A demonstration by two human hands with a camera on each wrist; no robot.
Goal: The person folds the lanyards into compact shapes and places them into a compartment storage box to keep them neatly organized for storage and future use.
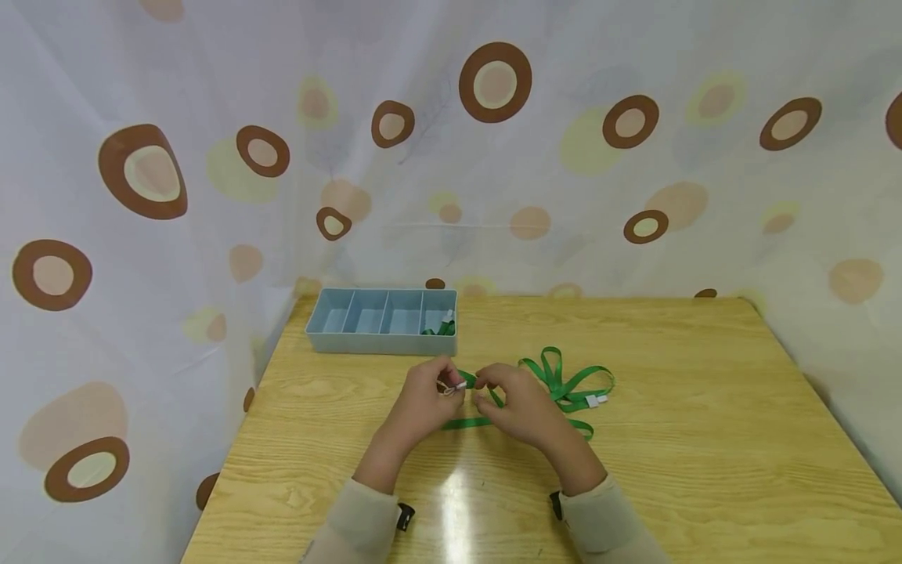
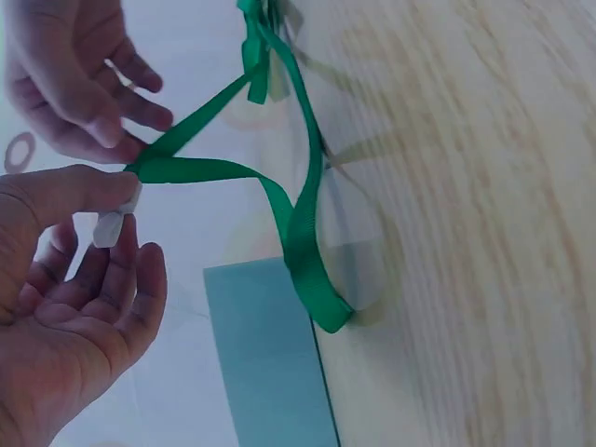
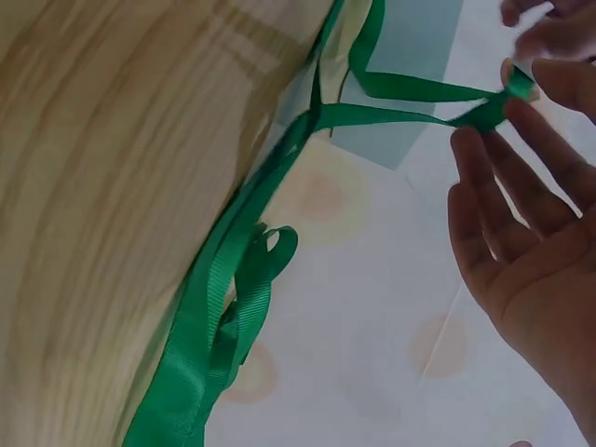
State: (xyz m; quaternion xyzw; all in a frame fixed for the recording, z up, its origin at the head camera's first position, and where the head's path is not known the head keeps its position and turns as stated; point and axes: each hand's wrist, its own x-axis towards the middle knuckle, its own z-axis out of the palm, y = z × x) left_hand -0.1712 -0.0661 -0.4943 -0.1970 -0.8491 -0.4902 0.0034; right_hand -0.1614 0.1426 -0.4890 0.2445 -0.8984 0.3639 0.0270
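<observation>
My left hand [image 1: 424,395] pinches the white clip end [image 2: 110,226] of a green lanyard [image 2: 200,169] between thumb and fingers, above the table. A small metal hook [image 1: 445,388] shows by those fingers in the head view. Facing it, my right hand [image 1: 520,401] has its fingertips at the green ribbon close to the clip; its fingers [image 3: 498,200] are loosely extended, touching the strap in the right wrist view. From the hands the lanyard's strap [image 1: 467,423] hangs down to the tabletop.
Right of my hands lies a looped green lanyard bundle [image 1: 564,384] with a white clip [image 1: 593,401]. Behind the hands stands a light-blue box [image 1: 380,343] with several compartments; its rightmost holds a green lanyard [image 1: 445,327]. A patterned curtain [image 1: 437,172] borders the wooden table [image 1: 705,454].
</observation>
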